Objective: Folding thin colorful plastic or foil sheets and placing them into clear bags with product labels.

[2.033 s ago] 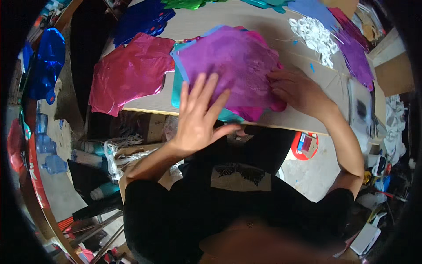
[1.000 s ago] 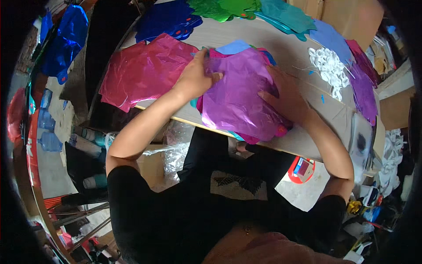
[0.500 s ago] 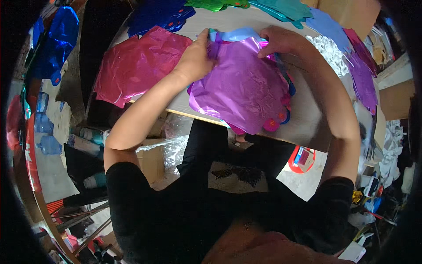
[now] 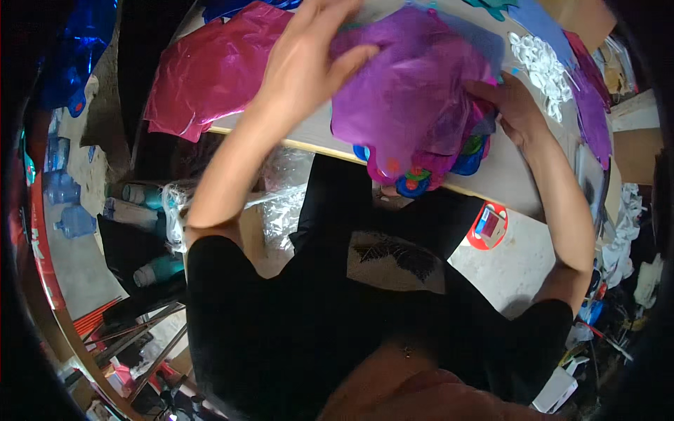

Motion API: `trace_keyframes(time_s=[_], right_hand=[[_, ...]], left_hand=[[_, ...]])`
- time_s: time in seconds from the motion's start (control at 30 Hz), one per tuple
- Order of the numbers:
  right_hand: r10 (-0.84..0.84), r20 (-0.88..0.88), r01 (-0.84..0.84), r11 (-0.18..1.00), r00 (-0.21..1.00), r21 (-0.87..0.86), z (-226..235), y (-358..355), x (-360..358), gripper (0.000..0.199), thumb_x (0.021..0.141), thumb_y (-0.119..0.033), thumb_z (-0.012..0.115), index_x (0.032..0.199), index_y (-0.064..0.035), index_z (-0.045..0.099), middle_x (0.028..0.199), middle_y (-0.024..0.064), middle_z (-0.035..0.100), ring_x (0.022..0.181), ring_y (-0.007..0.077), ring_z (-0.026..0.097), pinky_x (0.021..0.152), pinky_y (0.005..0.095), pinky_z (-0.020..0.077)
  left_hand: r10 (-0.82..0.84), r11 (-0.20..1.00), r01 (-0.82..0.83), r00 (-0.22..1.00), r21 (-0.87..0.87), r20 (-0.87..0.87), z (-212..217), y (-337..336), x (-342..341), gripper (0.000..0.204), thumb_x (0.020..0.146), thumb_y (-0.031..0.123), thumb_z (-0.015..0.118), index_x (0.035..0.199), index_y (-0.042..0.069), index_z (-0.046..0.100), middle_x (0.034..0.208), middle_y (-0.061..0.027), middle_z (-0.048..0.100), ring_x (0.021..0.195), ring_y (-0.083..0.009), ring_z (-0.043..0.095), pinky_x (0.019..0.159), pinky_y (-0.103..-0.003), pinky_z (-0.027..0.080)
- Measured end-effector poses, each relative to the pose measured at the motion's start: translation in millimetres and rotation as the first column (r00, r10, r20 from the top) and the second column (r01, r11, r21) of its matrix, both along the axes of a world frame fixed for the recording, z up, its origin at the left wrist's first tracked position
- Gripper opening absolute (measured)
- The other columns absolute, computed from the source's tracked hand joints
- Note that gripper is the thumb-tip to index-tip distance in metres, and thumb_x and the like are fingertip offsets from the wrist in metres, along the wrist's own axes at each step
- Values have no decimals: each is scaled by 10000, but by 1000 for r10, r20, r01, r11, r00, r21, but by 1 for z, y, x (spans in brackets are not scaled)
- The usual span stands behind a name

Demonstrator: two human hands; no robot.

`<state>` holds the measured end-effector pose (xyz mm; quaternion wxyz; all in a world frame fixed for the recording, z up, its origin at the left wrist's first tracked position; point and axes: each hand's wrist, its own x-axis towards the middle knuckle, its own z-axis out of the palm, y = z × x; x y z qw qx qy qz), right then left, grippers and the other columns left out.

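Observation:
A stack of flat purple foil pieces [image 4: 407, 91] lies on the table before me, looking like uninflated balloons. Blue, green and pink rounded tabs with dots stick out along its near edge. My right hand [image 4: 516, 109] grips the stack's right edge, thumb on top; the fingers underneath are partly hidden. Over the stack's left side my left hand [image 4: 305, 59] is raised, slightly blurred, with thumb and fingers apart and nothing in it. Next to that hand, on the left, lies a crumpled magenta foil pile [image 4: 210, 67].
White looped pieces [image 4: 544, 67] are heaped at the right of the table [image 4: 505, 172]. Purple foil [image 4: 590, 112] hangs over the right edge, and blue foil [image 4: 77, 52] hangs at far left. Below are plastic bottles [image 4: 74, 221] and a red-rimmed container [image 4: 488, 226].
My left hand has come off the stack's far edge and risen, fingers spread. The purple stack has shifted right and away from me, and my right hand has moved nearer along its right side.

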<state>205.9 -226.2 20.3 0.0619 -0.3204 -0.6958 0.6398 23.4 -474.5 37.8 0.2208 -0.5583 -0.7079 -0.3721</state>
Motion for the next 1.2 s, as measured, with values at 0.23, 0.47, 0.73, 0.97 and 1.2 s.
trace_keyframes(time_s=[0.23, 0.47, 0.73, 0.97, 1.2], right_hand=[[-148, -3, 148, 986, 989, 74, 7, -34, 25, 457, 835, -151, 755, 1239, -26, 581, 1092, 82, 691, 931, 120, 657, 660, 213, 471], [51, -138, 110, 372, 989, 922, 7, -41, 73, 703, 802, -216, 787, 1398, -14, 474, 1413, 178, 506, 1308, 235, 488, 1015, 320, 432], [752, 430, -541, -118, 499, 833, 26, -81, 41, 1037, 595, -276, 873, 1489, -168, 359, 1562, 159, 287, 1473, 326, 222, 1190, 462, 236], [856, 411, -526, -204, 314, 826, 16, -83, 12, 950, 572, -274, 882, 1413, -203, 446, 1589, 123, 239, 1488, 323, 175, 1205, 462, 197], [893, 383, -415, -263, 236, 871, 6, -95, -4, 800, 593, -219, 872, 1313, -186, 525, 1567, 117, 297, 1473, 311, 235, 1195, 463, 227]], left_hand=[[10, 993, -49, 943, 107, 333, -81, -81, 91, 316, 797, 66, 749, 1100, 3, 685, 1063, -162, 642, 940, -281, 634, 809, -346, 508], [125, 992, -125, 992, 5, 35, -89, -82, 113, 427, 704, 72, 684, 1131, 51, 683, 1125, -99, 615, 1009, -275, 586, 910, -382, 418], [-70, 993, 62, 994, 96, 88, -95, -65, 119, 323, 679, -60, 711, 991, 25, 718, 992, -89, 664, 892, -279, 638, 800, -382, 496], [-218, 972, 213, 975, 95, 45, -93, -57, 125, 280, 678, -60, 714, 947, 15, 689, 994, -110, 637, 891, -276, 632, 788, -371, 523], [59, 973, -107, 972, 205, 227, -123, -80, 147, 312, 717, -99, 687, 962, 56, 572, 955, -113, 578, 834, -245, 601, 735, -335, 501]])
